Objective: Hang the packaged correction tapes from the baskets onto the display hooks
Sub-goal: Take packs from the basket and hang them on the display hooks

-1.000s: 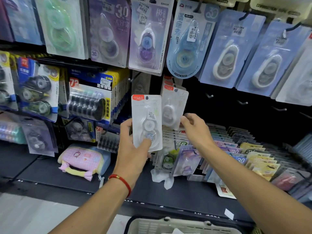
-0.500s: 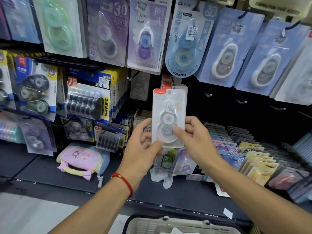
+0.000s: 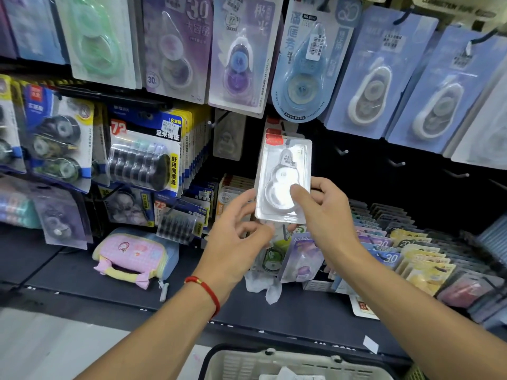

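Holding a clear blister pack of correction tape up against the display, the right hand has its thumb pressed on the front of the pack and its fingers curled behind the right edge, so the grip is a firm pinch. The left hand, which carried the pack alone a second ago and shared it half a second ago, has now come off it: its fingers are loosely spread just below and left of the pack's lower corner, holding nothing. The pack itself has risen and shifted right, and its red-tabbed top now lies over the matching packs already hanging in that column, so the hook is hidden behind it. This suggests the handover is complete and the threading onto the hook is under way; whether the hang hole has caught the hook cannot be told. Bare hooks stand out of the dark panel to the right. At the bottom edge, the rim of a pale basket shows, with more stock inside.
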Demonstrator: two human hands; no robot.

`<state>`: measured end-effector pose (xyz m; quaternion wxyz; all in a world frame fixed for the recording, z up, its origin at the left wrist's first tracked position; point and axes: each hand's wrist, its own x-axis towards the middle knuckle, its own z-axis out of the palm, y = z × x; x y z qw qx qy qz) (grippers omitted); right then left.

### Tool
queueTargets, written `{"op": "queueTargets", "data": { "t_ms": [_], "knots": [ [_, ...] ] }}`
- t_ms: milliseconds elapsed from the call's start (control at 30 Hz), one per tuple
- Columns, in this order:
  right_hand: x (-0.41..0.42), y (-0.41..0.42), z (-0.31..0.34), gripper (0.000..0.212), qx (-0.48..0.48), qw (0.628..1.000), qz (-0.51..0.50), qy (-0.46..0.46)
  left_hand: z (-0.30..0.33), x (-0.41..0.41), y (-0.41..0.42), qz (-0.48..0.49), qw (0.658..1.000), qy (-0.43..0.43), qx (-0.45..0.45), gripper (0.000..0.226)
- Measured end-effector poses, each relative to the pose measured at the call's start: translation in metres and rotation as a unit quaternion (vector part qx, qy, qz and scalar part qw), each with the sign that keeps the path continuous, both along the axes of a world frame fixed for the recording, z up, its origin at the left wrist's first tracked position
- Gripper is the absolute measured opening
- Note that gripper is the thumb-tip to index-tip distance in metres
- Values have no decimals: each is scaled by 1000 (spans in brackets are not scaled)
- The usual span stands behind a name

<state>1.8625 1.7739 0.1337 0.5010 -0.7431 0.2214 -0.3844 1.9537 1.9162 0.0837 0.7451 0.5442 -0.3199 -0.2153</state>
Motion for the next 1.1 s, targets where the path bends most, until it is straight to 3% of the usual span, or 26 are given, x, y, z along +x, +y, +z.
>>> {"op": "queueTargets", "data": {
  "t_ms": [133, 233, 300, 367, 433, 633, 867, 967, 1100],
  "knots": [
    [8, -13, -7, 27, -61, 995, -32, 68, -6, 4, -4, 0, 999, -25, 44, 73],
    [10, -20, -22, 58, -209, 966, -98, 120, -10, 9, -8, 2, 997, -31, 77, 70],
    [13, -23, -31, 60, -374, 917, -107, 93, -16, 13, -11, 19, 994, -39, 102, 66],
    [20, -32, -36, 49, -525, 843, -68, 94, -21, 16, -13, 35, 989, -51, 133, 65],
    [35, -44, -36, 44, -582, 799, -43, 147, -25, 17, -13, 44, 984, -66, 159, 62],
    [86, -67, -30, 60, -568, 759, -86, 307, -29, 18, -12, 86, 968, -119, 204, 57],
    [97, -93, -29, 67, -456, 803, -24, 382, -34, 19, -6, 73, 953, -163, 243, 53],
    [64, -88, -42, 56, -407, 848, -5, 339, -43, 18, 0, 43, 934, -189, 299, 48],
    [-25, -63, -84, 30, -370, 869, 39, 327, -57, 5, 13, -37, 887, -244, 390, 45]
  ]
}}
